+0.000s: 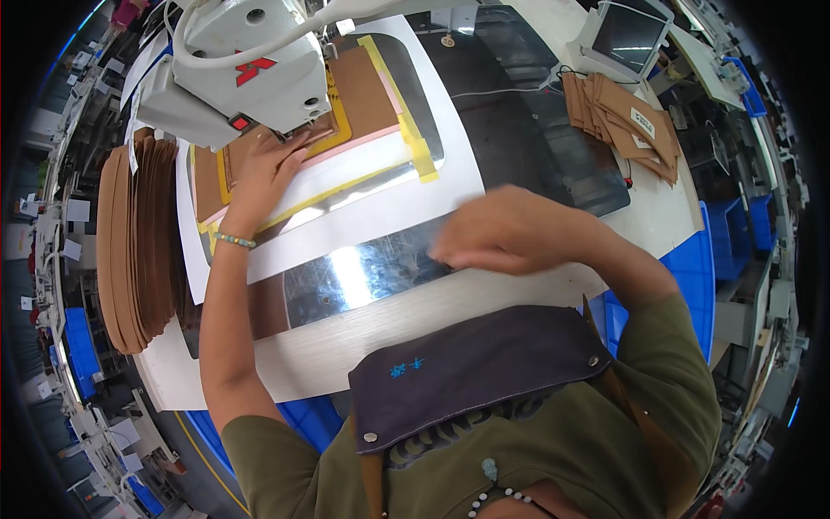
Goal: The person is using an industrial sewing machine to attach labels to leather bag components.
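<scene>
My left hand [266,173] lies with fingers stretched out over a brown panel [232,169] set in a yellow-edged template [346,112], just below the white sewing machine head [251,73]. Its fingertips reach close to the needle area, which the machine head partly hides. Yellow tape [421,156] and pink strips border the brown material, on top of a white sheet [458,177]. My right hand [512,229] hovers over the shiny metal plate [389,264], apart from the template. Its fingers are curled together and slightly blurred; whatever they may hold is hidden.
A tall stack of brown pieces [138,242] stands left of the machine. Brown pieces with white labels [631,121] lie at the right, near a small screen [627,39]. A thin cable [501,92] crosses the dark plate. Blue bins [692,268] sit beyond the table edge.
</scene>
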{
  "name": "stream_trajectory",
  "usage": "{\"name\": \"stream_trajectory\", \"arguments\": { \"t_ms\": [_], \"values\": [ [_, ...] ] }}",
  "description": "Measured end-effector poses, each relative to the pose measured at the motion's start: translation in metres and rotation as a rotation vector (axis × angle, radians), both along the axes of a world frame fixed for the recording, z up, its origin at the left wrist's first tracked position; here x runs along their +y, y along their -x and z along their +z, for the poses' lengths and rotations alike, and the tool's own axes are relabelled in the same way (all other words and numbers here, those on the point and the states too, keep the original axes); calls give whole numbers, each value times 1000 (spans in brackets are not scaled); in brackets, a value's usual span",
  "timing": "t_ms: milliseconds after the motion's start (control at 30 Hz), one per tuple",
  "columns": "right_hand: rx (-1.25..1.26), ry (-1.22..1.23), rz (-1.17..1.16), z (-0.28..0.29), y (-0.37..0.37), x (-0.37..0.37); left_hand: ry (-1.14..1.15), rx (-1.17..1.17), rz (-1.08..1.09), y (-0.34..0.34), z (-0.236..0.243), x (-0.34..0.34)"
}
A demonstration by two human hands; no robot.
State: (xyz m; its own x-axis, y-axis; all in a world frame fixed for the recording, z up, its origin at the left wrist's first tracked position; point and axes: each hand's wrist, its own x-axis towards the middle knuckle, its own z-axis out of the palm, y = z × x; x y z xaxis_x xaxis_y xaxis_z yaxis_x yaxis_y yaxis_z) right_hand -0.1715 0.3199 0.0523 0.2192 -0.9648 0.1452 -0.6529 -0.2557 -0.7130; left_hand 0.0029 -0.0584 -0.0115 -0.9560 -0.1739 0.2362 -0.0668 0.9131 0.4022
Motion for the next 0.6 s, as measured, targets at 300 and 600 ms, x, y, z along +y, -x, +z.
{"name": "stream_trajectory", "arguments": {
  "t_ms": [300, 600],
  "values": [
    [313, -1034, -12, -76, -48, 259, -83, 178, 452, -89, -22, -116],
    [-330, -864, -337, -106, -98, 320, 50, 69, 585, -95, -33, -136]
  ]
}}
